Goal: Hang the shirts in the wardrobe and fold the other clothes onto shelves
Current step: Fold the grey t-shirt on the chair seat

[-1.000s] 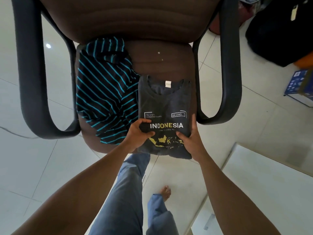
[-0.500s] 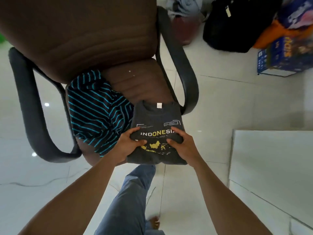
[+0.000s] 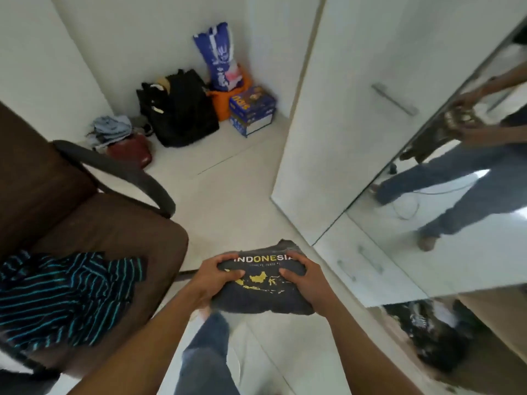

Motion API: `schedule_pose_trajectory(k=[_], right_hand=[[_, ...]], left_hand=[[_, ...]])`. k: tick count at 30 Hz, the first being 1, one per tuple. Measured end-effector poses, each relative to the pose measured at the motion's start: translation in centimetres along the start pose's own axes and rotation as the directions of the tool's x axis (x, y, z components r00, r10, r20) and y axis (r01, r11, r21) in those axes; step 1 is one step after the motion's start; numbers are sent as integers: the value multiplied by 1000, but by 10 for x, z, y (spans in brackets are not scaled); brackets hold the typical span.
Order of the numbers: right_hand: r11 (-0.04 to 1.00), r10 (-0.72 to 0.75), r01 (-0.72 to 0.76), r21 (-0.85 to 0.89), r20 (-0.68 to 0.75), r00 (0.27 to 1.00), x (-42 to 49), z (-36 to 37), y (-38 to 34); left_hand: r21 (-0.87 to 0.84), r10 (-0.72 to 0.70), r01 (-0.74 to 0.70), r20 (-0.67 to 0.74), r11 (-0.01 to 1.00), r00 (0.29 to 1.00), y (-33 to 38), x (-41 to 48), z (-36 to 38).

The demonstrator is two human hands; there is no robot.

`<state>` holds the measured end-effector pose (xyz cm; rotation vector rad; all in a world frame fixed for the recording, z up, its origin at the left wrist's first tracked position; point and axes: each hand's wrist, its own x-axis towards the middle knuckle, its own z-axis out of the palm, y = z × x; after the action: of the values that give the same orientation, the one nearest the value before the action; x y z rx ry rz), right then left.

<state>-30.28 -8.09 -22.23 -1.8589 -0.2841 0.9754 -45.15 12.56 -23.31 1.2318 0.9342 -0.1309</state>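
Two hands (image 3: pixel 219 277) gripping folded dark T-shirt (image 3: pixel 263 292), white-yellow INDONESIA print, yellow map

I held a folded dark T-shirt (image 3: pixel 262 297) that read "INDONESIA", with "ONE" in yellow; the small line beneath was illegible. Yellow lettering on the blue box (image 3: pixel 252 105) was unreadable.

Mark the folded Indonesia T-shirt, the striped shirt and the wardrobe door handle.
Indonesia T-shirt (image 3: pixel 261 283), head view, on the yellow map print.
striped shirt (image 3: pixel 65 297), head view, middle of the fabric.
wardrobe door handle (image 3: pixel 394 99), head view, middle of the bar.
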Motion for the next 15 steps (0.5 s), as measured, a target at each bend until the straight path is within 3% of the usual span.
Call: schedule_pose_trajectory(k=[6, 11, 15], right_hand=[[980, 31, 41, 193, -354, 935, -152, -149, 33], [960, 79, 109, 260, -620, 781, -259, -250, 41], [954, 85, 170, 248, -764, 640, -334, -319, 24]], left_hand=[[265, 71, -173, 354, 949, 933, 45, -46, 186], [387, 61, -337, 575, 858, 816, 88, -89, 336], [362, 106, -497, 716, 788, 690, 135, -137, 443]])
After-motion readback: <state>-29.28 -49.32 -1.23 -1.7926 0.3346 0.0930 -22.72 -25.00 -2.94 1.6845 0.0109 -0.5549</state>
